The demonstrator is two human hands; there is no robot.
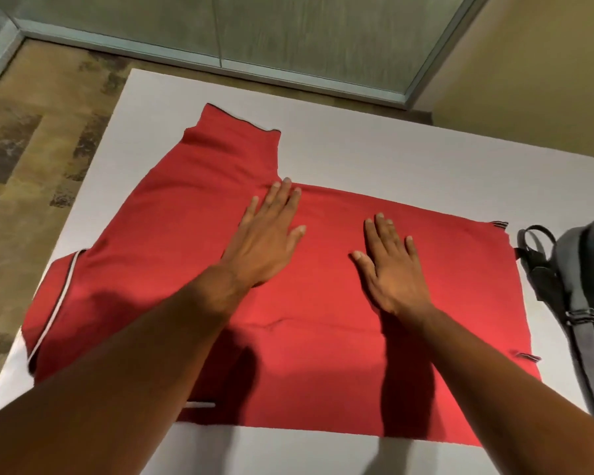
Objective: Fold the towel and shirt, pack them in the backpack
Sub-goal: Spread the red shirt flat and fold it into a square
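We see red fabric shirt flat under both palms; left hand and right hand fingers spread, pinching nothing. Grey backpack beyond right fingertips.

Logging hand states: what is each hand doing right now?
Left hand: open, flat on the red shirt, holding nothing.
Right hand: open, flat on the shirt, holding nothing.
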